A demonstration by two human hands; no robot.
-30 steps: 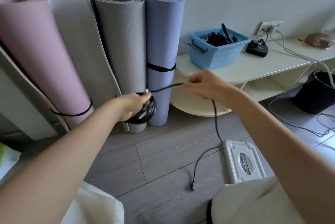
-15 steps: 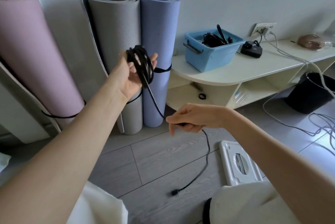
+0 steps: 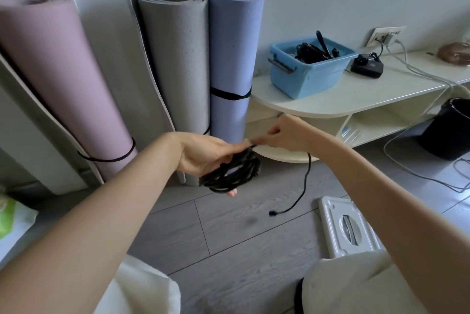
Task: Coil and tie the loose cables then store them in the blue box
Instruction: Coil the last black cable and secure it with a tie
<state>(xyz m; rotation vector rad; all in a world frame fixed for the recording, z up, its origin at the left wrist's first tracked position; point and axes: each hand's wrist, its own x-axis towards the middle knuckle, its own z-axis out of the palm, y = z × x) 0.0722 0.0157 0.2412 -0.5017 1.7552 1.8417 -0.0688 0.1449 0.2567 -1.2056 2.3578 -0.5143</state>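
Above the grey floor [image 3: 229, 242], left hand [image 3: 203, 153] clasps the flattish cable coil [image 3: 230, 172]; right hand [image 3: 284, 133] apparently pinches its downward-trailing tail.

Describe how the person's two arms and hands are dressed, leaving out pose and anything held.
Both arms are bare from the frame edge to the fingers: no sleeves show. The left hand and right hand wear no gloves, and no rings, watch or bracelets are visible. Motion blur softens the fingers, so small details cannot be told.

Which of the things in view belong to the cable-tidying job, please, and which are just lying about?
Job: black cable coil, held by left hand; its loose tail, pinched by right hand; blue box.

Lying about: yoga mats, black bin, white lid.
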